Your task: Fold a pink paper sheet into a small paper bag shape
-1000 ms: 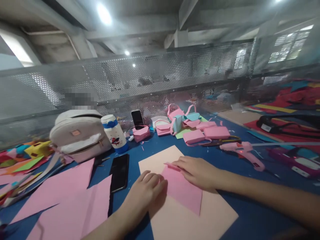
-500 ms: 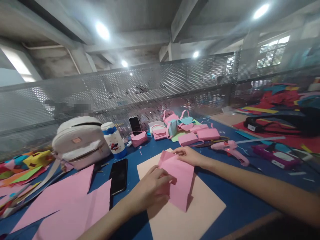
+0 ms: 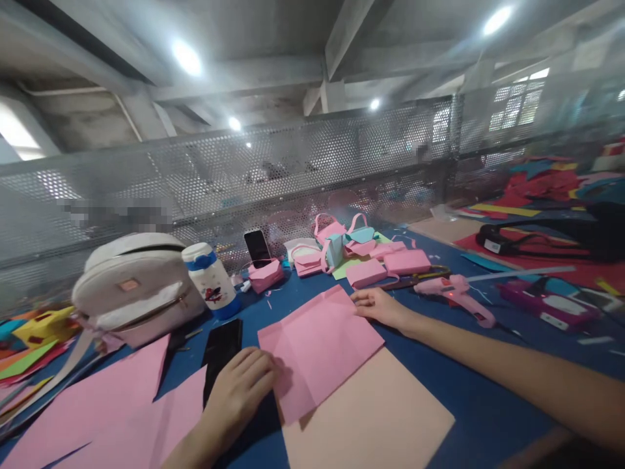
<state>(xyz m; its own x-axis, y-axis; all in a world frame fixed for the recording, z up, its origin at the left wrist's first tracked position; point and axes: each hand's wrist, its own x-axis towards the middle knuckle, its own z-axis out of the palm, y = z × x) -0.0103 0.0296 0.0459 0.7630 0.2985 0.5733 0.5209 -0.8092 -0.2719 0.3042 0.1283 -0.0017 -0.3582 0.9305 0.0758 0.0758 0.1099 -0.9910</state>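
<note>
A creased sheet of pink paper (image 3: 325, 348) lies spread over a larger peach-coloured board (image 3: 375, 417), with narrow fold lines along its far edge and left side. My left hand (image 3: 244, 391) is closed at the sheet's left edge, fingers curled and the thumb hidden. At the sheet's far right edge, my right hand (image 3: 381, 307) pinches the paper between bent fingers. Just beyond it sit several small folded pink paper bags (image 3: 407, 262), some with handles, and a light blue one (image 3: 335, 251).
To the left are cut pink sheets (image 3: 97, 404), a black phone (image 3: 222, 348), a white bottle (image 3: 212, 280) and a pale backpack (image 3: 137, 286). A pink glue gun (image 3: 456, 293), scissors (image 3: 405, 282) and a purple device (image 3: 547, 303) lie right. A perforated metal screen (image 3: 293, 169) stands behind.
The pink paper has gone from folded over to opened out flat. My left hand has moved left with its edge; my right hand stays at the far right edge.
</note>
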